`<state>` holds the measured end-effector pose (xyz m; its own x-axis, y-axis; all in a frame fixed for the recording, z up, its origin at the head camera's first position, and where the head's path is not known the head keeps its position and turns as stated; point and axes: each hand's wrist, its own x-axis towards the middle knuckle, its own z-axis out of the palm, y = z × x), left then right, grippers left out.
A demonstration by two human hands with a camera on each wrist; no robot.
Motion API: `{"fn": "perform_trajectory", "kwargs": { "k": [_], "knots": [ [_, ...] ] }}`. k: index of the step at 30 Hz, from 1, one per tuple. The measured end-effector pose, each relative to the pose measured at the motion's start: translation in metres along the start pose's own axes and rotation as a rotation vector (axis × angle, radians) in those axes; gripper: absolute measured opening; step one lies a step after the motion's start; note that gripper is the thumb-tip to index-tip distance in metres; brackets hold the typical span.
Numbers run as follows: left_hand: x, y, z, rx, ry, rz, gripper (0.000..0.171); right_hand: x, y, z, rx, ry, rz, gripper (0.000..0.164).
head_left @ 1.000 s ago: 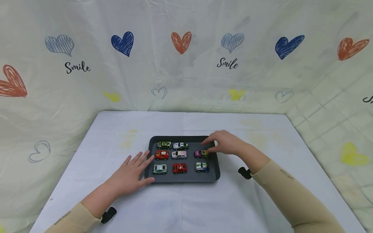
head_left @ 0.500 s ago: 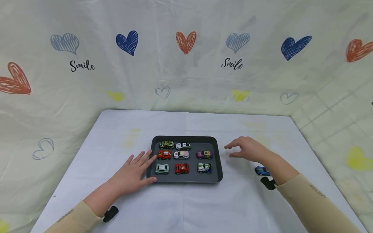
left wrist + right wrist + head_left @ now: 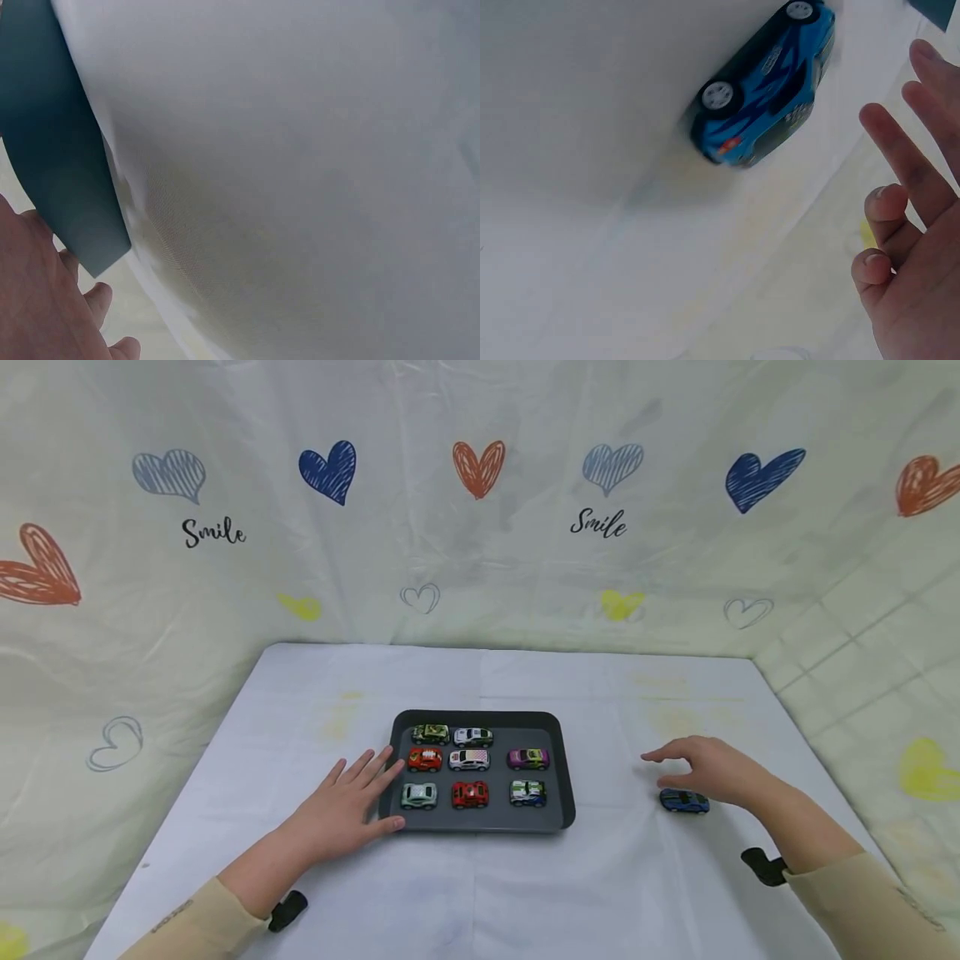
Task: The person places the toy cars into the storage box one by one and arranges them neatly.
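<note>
A dark grey tray (image 3: 480,823) lies mid-table with several small toy cars in rows, among them a purple car (image 3: 528,759) and a white-green-blue car (image 3: 528,793) on its right side. My left hand (image 3: 345,806) rests at the tray's left rim with fingers spread; the left wrist view shows the tray's wall (image 3: 64,135) beside the fingers. My right hand (image 3: 712,768) hovers over the table right of the tray, fingers loosely bent and holding nothing. Just below it stands a blue toy car (image 3: 684,801), seen large in the right wrist view as the blue car (image 3: 769,86).
A white cloth (image 3: 480,893) covers the table. Behind it hangs a pale sheet (image 3: 525,560) printed with hearts and lettering. Inside the tray, a red car (image 3: 470,794) and a pale green car (image 3: 418,795) stand in the front row.
My right hand has moved from the purple car in the tray out to the right, over the blue car, which was hidden at first. My left hand stays at the tray's rim.
</note>
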<state>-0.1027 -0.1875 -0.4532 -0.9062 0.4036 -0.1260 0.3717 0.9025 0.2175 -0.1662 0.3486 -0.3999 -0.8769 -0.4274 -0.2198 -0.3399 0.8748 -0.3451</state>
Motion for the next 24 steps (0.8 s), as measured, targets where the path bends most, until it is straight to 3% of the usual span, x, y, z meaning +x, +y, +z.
{"fn": "perform_trajectory", "kwargs": {
  "k": [10,24],
  "knots": [
    [0.001,0.000,0.000,0.009,0.001,0.001,0.085,-0.013,0.017,0.000,-0.006,-0.144,0.089,0.038],
    [0.001,0.001,-0.001,0.010,-0.008,-0.004,0.086,-0.023,0.034,0.001,-0.028,-0.165,0.107,0.037]
  ]
}}
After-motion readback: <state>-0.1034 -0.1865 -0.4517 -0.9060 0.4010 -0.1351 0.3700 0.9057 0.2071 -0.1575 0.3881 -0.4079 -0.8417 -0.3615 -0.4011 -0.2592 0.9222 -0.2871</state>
